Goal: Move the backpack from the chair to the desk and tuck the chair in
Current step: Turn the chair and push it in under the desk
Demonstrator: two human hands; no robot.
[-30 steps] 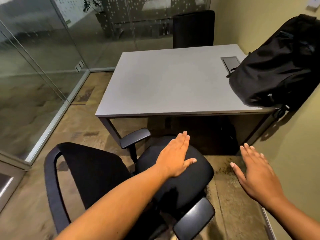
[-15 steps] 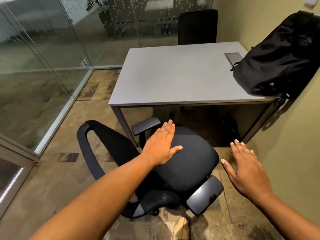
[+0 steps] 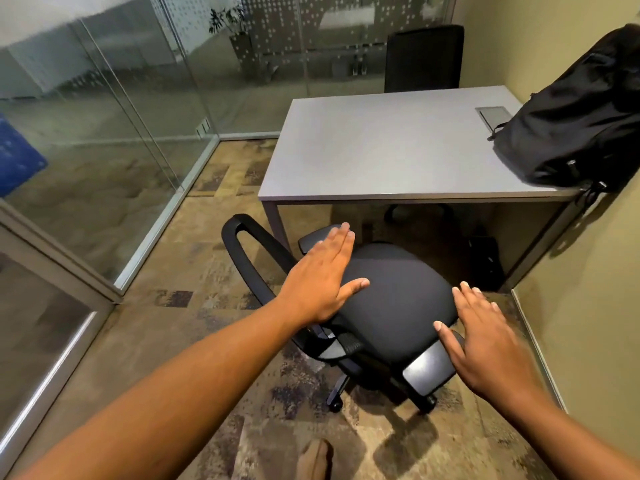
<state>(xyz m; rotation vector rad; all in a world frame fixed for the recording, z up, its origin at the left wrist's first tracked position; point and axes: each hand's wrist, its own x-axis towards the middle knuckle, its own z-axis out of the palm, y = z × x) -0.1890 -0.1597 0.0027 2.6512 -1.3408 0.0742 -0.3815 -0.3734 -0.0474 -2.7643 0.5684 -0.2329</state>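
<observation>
The black backpack (image 3: 575, 126) lies on the right end of the grey desk (image 3: 377, 150), leaning against the wall. The black office chair (image 3: 398, 303) stands in front of the desk, turned sideways, its backrest to the left and its seat outside the desk edge. My left hand (image 3: 322, 275) is flat and open over the seat's left side, near the far armrest. My right hand (image 3: 485, 337) is open, fingers spread, above the near armrest (image 3: 426, 372) at the seat's right edge. Neither hand holds anything.
Glass partition walls (image 3: 121, 133) run along the left and back. A yellow wall (image 3: 588, 306) closes the right side. A second black chair (image 3: 424, 57) stands behind the desk. A dark box (image 3: 485, 261) sits under the desk at right. My foot (image 3: 315, 459) shows at the bottom.
The view has pulled back and the chair has swung, its backrest now farther left. My right hand has moved from beside the seat to over the near armrest.
</observation>
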